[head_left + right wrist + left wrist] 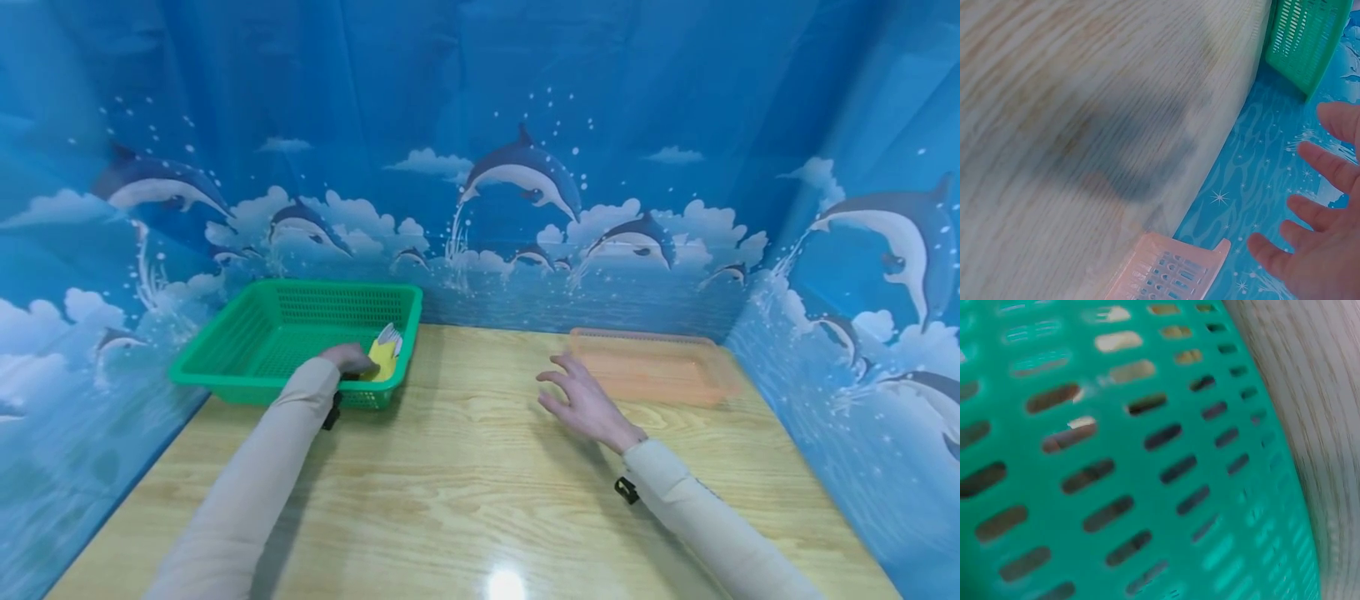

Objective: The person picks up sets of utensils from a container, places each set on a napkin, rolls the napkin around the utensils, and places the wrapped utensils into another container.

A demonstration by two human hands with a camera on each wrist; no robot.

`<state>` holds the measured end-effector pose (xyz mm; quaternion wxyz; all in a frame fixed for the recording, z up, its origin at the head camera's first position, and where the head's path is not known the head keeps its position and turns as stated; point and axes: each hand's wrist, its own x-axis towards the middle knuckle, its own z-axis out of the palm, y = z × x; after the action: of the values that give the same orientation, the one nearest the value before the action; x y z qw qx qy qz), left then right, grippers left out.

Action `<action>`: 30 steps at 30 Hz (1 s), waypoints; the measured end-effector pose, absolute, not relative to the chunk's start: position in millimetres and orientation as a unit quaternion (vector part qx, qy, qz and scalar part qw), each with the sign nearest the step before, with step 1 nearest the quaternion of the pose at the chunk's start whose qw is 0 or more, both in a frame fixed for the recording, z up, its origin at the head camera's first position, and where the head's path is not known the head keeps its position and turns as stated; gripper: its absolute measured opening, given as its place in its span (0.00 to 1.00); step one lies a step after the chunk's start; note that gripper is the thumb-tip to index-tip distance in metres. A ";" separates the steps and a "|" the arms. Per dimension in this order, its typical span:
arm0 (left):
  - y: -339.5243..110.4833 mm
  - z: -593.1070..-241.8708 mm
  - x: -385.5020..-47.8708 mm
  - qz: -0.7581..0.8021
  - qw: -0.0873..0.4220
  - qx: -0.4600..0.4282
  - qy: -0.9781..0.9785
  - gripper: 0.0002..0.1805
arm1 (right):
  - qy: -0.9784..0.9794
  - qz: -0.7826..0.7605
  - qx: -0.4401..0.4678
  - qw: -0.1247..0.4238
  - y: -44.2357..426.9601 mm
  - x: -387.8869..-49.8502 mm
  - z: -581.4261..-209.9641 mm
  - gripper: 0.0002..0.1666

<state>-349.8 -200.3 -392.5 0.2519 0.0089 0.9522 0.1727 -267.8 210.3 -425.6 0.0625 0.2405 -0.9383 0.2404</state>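
In the head view my left hand (348, 358) reaches over the near rim of a green slotted basket (247, 379) at the left. Its fingers are beside a yellow item (382, 360) with a white-and-grey striped part (390, 335) at its upper end. What kind of item that is, I cannot tell. The fingertips are mostly hidden, so a grip on it does not show. My right hand (588, 408) hovers over the table with fingers spread and nothing in it, just left of a pale orange basket (645, 371).
A wood-grain table (457, 467) carries both baskets. Behind it and at both sides hangs a blue curtain (420, 100) printed with dolphins. The left wrist view is filled mostly by the green basket's slotted wall (1116, 506).
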 end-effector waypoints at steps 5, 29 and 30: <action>-202.0 -390.8 -349.8 0.128 0.243 0.020 0.961 0.32 | -0.940 0.238 0.236 0.066 209.5 -268.6 -427.7 0.22; -194.4 -380.1 -341.1 0.205 0.213 -0.032 0.955 0.18 | -0.954 0.225 0.182 0.077 215.3 -268.6 -424.7 0.34; -193.9 -379.7 -341.0 0.207 0.212 -0.035 0.955 0.19 | -0.955 0.225 0.180 0.075 215.4 -268.6 -424.5 0.34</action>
<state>-341.0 -193.9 -379.7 0.2119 -0.0348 0.9546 0.2067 -268.6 215.4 -424.5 0.0755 0.1804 -0.9546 0.2248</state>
